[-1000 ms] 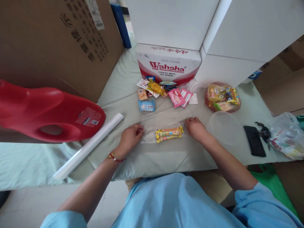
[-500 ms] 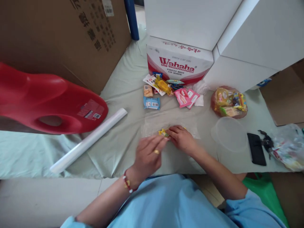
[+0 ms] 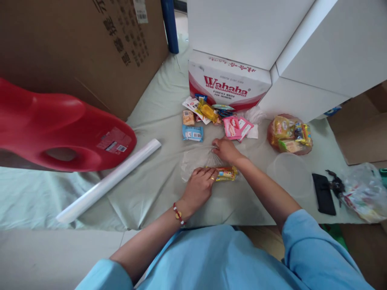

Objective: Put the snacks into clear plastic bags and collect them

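Observation:
A long yellow snack packet (image 3: 227, 173) lies on a thin sheet of clear plastic film (image 3: 193, 159) near the middle of the table. My left hand (image 3: 200, 187) rests over the packet's left end, its fingers curled down on it and hiding that part. Just beyond, my right hand (image 3: 227, 151) has its fingertips pinched together at the film's far side, where the plastic is gathered and raised. A blue packet (image 3: 192, 133) and pink wafer packets (image 3: 237, 128) lie a little farther off.
Behind stands a Wahaba-lettered carton (image 3: 228, 82) with mixed snacks before it. To the left are a roll of film (image 3: 111, 181) and a large red container (image 3: 69, 133). On the right are a snack bowl (image 3: 273, 141), a clear tub (image 3: 290, 173), a phone (image 3: 323, 194) and keys (image 3: 336, 186).
My right hand has left the packet and moved away from me to the film's far side, lifting it. My left hand has come down onto the packet, which now shows more.

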Demonstrator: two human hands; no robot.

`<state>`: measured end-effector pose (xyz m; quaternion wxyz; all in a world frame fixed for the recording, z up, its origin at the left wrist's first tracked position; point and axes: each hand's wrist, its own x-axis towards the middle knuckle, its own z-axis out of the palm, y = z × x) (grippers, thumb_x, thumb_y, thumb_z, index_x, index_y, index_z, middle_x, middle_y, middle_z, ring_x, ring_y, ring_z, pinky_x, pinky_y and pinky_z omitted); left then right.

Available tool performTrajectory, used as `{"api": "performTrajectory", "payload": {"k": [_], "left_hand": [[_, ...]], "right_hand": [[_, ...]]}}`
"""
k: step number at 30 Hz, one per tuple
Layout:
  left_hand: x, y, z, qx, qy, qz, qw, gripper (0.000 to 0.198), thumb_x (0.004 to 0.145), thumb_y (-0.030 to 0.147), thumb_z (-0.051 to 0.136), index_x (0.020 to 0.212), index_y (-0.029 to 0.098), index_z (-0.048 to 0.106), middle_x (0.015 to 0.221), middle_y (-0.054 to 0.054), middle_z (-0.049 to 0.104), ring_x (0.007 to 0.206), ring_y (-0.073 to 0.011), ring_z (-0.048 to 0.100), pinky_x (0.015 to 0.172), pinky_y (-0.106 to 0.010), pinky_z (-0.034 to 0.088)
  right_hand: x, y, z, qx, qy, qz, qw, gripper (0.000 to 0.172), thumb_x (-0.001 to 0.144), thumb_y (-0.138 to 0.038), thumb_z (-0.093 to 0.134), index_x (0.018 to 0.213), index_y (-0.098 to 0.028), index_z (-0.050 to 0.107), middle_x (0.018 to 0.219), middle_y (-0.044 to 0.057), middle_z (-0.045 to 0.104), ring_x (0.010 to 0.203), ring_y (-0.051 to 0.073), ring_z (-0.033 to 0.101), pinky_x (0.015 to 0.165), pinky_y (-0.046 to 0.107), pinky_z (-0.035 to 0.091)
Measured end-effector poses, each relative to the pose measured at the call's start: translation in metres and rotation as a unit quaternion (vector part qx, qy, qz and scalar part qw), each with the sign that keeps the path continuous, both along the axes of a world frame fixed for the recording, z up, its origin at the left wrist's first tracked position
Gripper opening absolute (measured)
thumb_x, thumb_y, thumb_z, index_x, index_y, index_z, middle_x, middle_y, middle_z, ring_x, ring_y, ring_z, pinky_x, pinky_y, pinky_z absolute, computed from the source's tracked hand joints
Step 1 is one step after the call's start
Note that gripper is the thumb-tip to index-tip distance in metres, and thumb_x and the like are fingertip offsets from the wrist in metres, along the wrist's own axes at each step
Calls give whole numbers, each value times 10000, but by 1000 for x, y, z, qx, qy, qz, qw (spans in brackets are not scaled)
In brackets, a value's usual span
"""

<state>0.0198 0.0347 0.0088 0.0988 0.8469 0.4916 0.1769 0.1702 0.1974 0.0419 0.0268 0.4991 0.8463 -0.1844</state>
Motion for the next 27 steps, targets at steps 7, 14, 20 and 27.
{"api": "performTrajectory", "payload": {"k": [7, 14, 20, 27], "left_hand": [[-1, -1, -2, 37, -11, 7, 999, 446, 992, 80, 509, 1387, 217, 667, 1295, -100, 760, 1250, -261, 643, 1000, -431, 479], [-15, -16, -19, 169, -114, 22, 979, 360, 960, 51, 520, 1174, 240, 740, 1163, -59, 803, 1035, -227, 675, 933, -400, 505], [-55, -1, -6, 70, -249, 359, 897, 231, 1021, 286, 484, 1087, 219, 695, 1113, -87, 736, 1053, -219, 658, 988, -416, 514], [-60, 17, -3, -85, -171, 286, 939, 395, 868, 579, 660, 912, 192, 729, 1308, -167, 687, 1331, -359, 553, 1156, -550, 418]], "right_hand": [[32, -52, 29, 54, 100, 142, 983, 223, 1052, -240, 532, 975, -171, 729, 930, 52, 645, 750, 151, 534, 676, 266, 328], [57, -118, 0, 109, 43, 236, 965, 343, 1095, -187, 470, 1384, -257, 640, 1023, 51, 662, 924, 198, 566, 781, 291, 397], [53, -122, -3, 102, 47, 240, 964, 362, 1062, -207, 560, 1400, -275, 669, 1090, 92, 655, 1015, 237, 577, 946, 375, 469], [49, -130, 2, 88, 53, 203, 974, 362, 1066, -221, 548, 1400, -261, 683, 1203, 124, 666, 1143, 264, 573, 1048, 436, 473]]}}
